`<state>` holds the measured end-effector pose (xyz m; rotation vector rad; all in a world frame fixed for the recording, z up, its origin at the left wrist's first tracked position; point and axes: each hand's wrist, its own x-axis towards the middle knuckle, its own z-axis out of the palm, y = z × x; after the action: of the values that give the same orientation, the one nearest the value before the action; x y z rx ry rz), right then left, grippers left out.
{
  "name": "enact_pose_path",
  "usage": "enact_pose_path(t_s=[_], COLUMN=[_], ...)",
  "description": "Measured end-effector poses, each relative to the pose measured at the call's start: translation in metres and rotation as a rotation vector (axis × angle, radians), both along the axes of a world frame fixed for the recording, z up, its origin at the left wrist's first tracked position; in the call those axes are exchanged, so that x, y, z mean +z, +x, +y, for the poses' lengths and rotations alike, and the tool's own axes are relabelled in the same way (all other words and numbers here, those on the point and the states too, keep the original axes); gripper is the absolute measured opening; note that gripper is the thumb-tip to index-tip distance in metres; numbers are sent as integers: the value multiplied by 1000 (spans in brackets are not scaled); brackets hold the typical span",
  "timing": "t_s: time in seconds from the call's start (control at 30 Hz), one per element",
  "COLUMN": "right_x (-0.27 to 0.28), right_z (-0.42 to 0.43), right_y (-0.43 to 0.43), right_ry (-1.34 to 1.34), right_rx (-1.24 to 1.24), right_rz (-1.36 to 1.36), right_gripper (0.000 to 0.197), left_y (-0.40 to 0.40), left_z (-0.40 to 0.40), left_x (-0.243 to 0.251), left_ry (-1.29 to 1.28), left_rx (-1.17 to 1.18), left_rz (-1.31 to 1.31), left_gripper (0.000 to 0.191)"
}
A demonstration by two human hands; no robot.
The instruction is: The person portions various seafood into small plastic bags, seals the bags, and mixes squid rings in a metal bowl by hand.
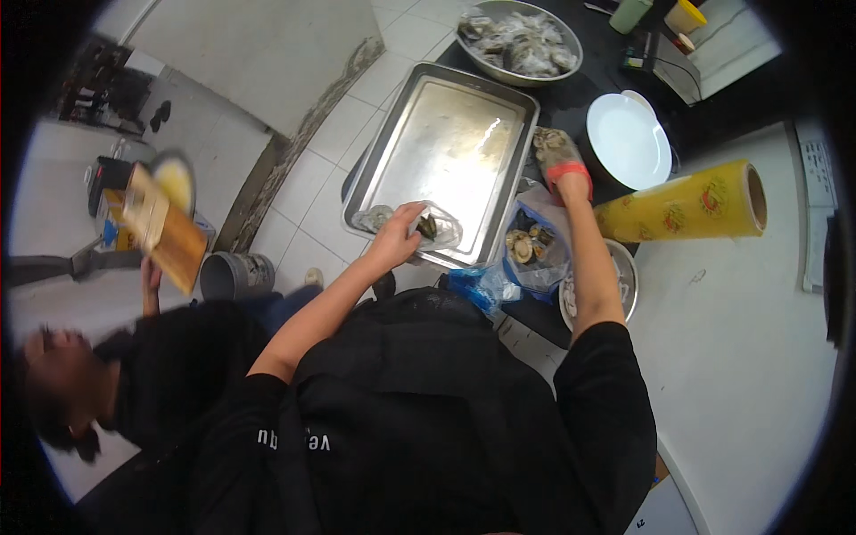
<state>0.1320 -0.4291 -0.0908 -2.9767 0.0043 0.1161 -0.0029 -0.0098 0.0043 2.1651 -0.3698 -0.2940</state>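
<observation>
My left hand (396, 239) is at the near left corner of a metal tray (461, 144), its fingers on a clear plastic bag (447, 231) with a dark green piece inside. Beside it on the tray lies another small plastic-wrapped piece (372, 218). To the tray's right, my right hand (574, 188) is at a red-banded clear plastic bag (551, 148) with brownish contents; its fingers are hidden. An open plastic-lined bag (535, 249) of shellfish stands just below that hand.
A metal bowl (518, 43) of plastic-wrapped pieces stands beyond the tray. White plates (628, 142), a yellow roll (682, 202) and another metal bowl (631, 284) are on the right. Blue plastic (471, 287) hangs at the near edge. At left, another person holds a wooden board (167, 231).
</observation>
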Motion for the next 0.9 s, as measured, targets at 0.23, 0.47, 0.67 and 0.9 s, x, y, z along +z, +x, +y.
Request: enact_pose_path(t_s=[0.23, 0.47, 0.67, 0.9], right_x=[76, 187, 161, 73], right_z=[5, 99, 222, 254], right_y=[-71, -122, -132, -132], right_ry=[834, 1434, 724, 172], right_rx=[-438, -381, 123, 305], right_rz=[132, 502, 369, 94], right_gripper=[20, 16, 20, 22], left_y=[1, 9, 11, 9], left_z=[14, 16, 18, 27], left_x=[-8, -45, -44, -21], left_ry=[-12, 22, -28, -81], left_rx=[37, -39, -79, -111], left_rz=[98, -184, -146, 22], left_gripper=[51, 47, 51, 57])
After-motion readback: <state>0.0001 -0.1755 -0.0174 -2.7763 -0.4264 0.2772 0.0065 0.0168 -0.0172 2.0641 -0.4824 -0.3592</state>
